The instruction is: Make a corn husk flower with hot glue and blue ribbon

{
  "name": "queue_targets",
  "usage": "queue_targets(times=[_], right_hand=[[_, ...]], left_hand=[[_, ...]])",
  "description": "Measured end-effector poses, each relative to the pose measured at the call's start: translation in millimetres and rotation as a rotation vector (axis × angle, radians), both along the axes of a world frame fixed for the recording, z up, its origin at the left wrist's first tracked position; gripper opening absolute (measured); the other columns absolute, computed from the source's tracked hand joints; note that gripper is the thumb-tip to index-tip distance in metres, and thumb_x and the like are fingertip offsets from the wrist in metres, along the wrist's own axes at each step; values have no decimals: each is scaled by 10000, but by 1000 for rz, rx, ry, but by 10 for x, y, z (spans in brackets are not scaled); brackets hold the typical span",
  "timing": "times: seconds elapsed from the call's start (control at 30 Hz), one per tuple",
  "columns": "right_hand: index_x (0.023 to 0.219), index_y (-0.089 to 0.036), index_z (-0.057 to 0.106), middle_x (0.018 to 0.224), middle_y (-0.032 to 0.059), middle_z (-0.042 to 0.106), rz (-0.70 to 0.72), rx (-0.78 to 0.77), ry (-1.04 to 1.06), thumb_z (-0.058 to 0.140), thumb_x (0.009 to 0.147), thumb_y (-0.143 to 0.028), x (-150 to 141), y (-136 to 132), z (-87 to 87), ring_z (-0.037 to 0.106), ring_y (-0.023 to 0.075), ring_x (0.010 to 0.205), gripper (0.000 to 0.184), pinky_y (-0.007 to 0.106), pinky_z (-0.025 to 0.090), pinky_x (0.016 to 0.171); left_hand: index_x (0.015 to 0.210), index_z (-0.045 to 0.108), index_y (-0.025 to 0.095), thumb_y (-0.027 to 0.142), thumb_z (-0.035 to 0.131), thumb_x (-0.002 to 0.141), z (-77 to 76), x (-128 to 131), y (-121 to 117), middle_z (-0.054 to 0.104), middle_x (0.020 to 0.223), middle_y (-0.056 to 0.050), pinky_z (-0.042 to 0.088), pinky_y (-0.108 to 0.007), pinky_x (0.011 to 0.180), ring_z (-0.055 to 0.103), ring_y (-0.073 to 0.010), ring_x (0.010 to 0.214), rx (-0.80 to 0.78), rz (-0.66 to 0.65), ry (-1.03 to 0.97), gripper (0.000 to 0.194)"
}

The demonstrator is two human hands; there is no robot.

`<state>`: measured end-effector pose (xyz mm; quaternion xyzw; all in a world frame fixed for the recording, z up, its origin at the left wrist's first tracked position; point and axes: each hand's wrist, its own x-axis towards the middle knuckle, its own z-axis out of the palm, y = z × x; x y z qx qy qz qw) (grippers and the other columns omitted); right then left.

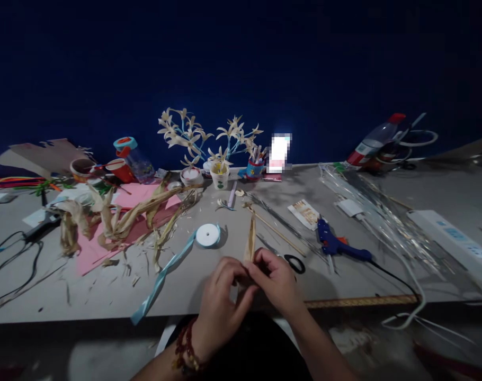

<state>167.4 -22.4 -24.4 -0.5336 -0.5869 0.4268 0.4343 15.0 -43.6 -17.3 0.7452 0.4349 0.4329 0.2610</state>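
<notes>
A narrow strip of dried corn husk [250, 239] points away from me, its lower end pinched between my fingers. My left hand [224, 288] is closed at the strip's base, a beaded bracelet on its wrist. My right hand [276, 278] pinches the same strip from the other side, thumb and index finger together. Just beyond my right hand lie scissors [295, 263] with black handles, partly hidden. Left of the strip a roll of light blue ribbon [207, 235] lies on the table, its tail running to the front edge.
Corn husks [124, 222] lie on pink paper [86, 254] at left. Husk flowers [185, 129] stand in small pots at the back. A blue glue gun [340, 244], wires [387, 211] and a power strip [455, 241] lie right. A bottle [376, 140] leans behind them.
</notes>
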Motion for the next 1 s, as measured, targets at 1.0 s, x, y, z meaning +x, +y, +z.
queue_targets(times=[1.0], right_hand=[[742,-217,539,577,-60,532,150,-76,-55,544,873,-234,82,-11,-63,533,116,528,133,224,396,544]], left_hand=[[908,571,187,330,597,904,-195,-138,172,553,800,-4,413,-244,646,501,-148,724,-552,-57,-221,145]])
